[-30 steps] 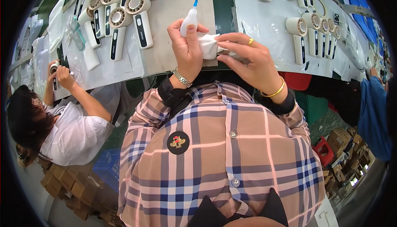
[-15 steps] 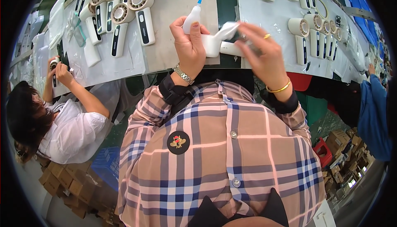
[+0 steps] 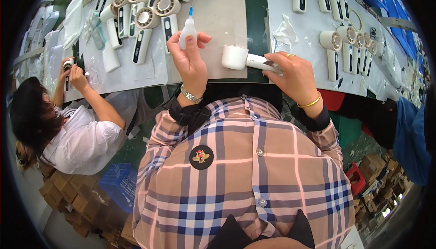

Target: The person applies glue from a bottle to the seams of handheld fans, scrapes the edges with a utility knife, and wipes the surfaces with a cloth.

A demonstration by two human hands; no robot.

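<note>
A white squeeze bottle (image 3: 187, 33) with a blue needle tip pointing up and away is gripped in my left hand (image 3: 190, 58), the thumb pressed on its body. My right hand (image 3: 295, 76) pinches the handle end of a white handheld fan (image 3: 235, 57). That fan lies on its side at the table's near edge, its round head toward my left hand and its handle toward the right. My two hands are apart, with the fan head between them. A crumpled white tissue (image 3: 285, 31) lies beyond my right hand.
Several white handheld fans (image 3: 147, 18) with beige round grilles crowd the table at the far left; more fans (image 3: 334, 42) stand in rows at the right. Grey board (image 3: 222, 19) covers the middle. At the left, a co-worker (image 3: 77, 131) handles a fan.
My right hand has let go of the white tissue, now lying on the table, and has taken the fan's handle. My left hand has moved left, off the fan, keeping the bottle.
</note>
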